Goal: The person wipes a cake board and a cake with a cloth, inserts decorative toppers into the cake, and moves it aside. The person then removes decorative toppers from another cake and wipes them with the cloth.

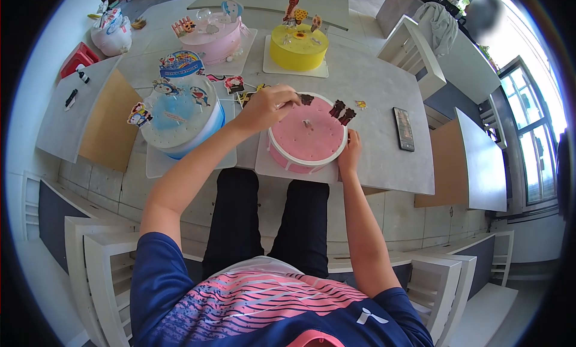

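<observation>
In front of me a round pink cake (pixel 306 134) with a white rim sits on a white board (pixel 268 161). My left hand (pixel 275 106) reaches over its far left edge. Its fingers are pinched at a small dark brown cake topper (pixel 306 99) at the rim. Two more dark brown toppers (pixel 342 112) stand at the right far edge. A small light piece (pixel 308 124) shows near the middle of the top. My right hand (pixel 351 149) is against the cake's right side with its fingers curled; what they hold, if anything, is hidden.
Left is a blue and white cake (pixel 178 122) with cartoon toppers. Behind stand a pink cake (pixel 216 38) and a yellow cake (pixel 298 50). Flat cutouts (pixel 234 84) lie between them. A phone (pixel 404 129) lies right on the grey table (pixel 384 167). White chairs (pixel 420 53) stand around.
</observation>
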The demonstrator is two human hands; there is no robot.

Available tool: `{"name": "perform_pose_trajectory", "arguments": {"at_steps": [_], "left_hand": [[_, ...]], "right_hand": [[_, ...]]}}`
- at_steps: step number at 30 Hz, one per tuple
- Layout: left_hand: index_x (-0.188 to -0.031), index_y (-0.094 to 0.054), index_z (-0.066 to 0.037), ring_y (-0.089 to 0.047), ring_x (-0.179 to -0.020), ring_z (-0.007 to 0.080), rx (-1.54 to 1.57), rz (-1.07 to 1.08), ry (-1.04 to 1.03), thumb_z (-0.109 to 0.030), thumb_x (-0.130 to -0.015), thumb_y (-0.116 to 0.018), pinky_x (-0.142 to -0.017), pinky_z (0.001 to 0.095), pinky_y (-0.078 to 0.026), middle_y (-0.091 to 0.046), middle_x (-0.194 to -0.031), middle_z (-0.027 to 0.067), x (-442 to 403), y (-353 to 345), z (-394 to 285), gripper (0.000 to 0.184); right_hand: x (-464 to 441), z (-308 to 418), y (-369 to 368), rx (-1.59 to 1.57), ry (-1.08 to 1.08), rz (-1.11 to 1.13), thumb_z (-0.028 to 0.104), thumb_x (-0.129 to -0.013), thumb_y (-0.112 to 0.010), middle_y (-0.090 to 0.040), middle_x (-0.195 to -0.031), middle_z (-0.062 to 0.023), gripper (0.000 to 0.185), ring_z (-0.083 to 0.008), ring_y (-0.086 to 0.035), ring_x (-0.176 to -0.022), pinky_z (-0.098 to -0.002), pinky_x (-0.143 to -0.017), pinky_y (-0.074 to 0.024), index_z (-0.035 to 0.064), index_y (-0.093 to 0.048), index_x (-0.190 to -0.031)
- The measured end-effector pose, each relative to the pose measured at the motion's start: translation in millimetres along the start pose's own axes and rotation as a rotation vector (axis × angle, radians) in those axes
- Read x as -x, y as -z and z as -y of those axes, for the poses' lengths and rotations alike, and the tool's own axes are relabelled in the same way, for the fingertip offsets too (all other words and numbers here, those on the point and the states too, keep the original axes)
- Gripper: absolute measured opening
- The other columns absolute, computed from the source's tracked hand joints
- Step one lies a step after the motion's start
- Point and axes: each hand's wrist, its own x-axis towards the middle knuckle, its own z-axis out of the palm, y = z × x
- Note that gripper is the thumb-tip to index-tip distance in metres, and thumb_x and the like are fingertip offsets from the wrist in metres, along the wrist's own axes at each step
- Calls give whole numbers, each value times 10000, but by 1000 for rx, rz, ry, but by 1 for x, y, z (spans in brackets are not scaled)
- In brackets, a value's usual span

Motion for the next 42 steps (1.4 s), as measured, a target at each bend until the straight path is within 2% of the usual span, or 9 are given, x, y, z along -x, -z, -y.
{"name": "perform_pose_trajectory", "arguments": {"at_steps": [3, 5, 8, 20, 27, 29, 36, 38, 42], "left_hand": [[-832, -565, -29, -568, -673, 211, 16, -2, 27, 7, -730, -533, -594, 286, -457, -576, -804, 85, 2, 1, -4, 113], [-835, -594, -24, -584, -717, 166, 107, 5, 241, 42, -742, -535, -634, 245, -463, -596, -858, 72, 0, 3, -9, 129], [-850, -593, -24, -580, -702, 155, -3, -65, 87, 28, -761, -534, -624, 241, -459, -599, -858, 74, -5, -1, -4, 119], [-877, -586, -35, -584, -643, 197, -17, -241, 152, -4, -756, -525, -595, 263, -463, -620, -836, 104, -39, -8, 34, 140], [-876, -593, -29, -561, -590, 159, -4, -194, 164, -3, -755, -527, -569, 242, -450, -617, -807, 102, -28, -6, 16, 140], [-894, -610, -34, -594, -711, 110, 58, -147, 245, 1, -772, -546, -630, 212, -473, -626, -860, 69, -23, -7, 11, 142], [-903, -609, -34, -596, -726, 112, 0, -105, 226, 6, -772, -542, -645, 223, -479, -628, -869, 69, -19, -7, 18, 153], [-900, -594, -46, -585, -641, 216, 28, -206, 176, -8, -759, -527, -589, 286, -456, -617, -811, 102, -22, -9, 28, 160], [-890, -597, -51, -590, -681, 255, -82, -115, 115, -18, -749, -526, -601, 313, -457, -614, -812, 109, -27, -8, 35, 161]], "right_hand": [[0, 0, 1, -26, -38, 23, 108, -838, -446, -519, -865, -148, 162, -285, -519, -736, -337, -644, -415, -19, -537, -881], [0, -2, 0, -22, -25, 18, 109, -838, -447, -519, -864, -147, 162, -283, -520, -730, -336, -643, -416, -19, -538, -880], [0, 0, 0, -33, -25, -6, 99, -805, -470, -525, -841, -142, 155, -276, -519, -721, -327, -646, -414, -18, -546, -873], [0, 2, 1, -32, -29, -3, 87, -796, -467, -531, -857, -148, 157, -295, -521, -764, -333, -663, -412, -18, -547, -882], [0, -1, 1, -37, -66, 8, 79, -766, -485, -540, -871, -148, 175, -298, -524, -804, -332, -691, -408, -17, -552, -897], [0, -1, 1, -44, -64, 7, 80, -768, -484, -540, -872, -147, 175, -297, -523, -806, -331, -692, -408, -16, -552, -898], [0, 0, 0, 0, 2, -9, 100, -840, -441, -526, -861, -148, 157, -289, -521, -736, -341, -647, -417, -15, -540, -877], [1, 1, 0, -10, -17, -1, 100, -839, -440, -526, -858, -147, 156, -289, -521, -732, -341, -648, -417, -15, -540, -876], [1, 2, 0, -10, -25, 0, 94, -836, -440, -526, -858, -146, 153, -287, -520, -741, -341, -653, -416, -14, -540, -878]]}}
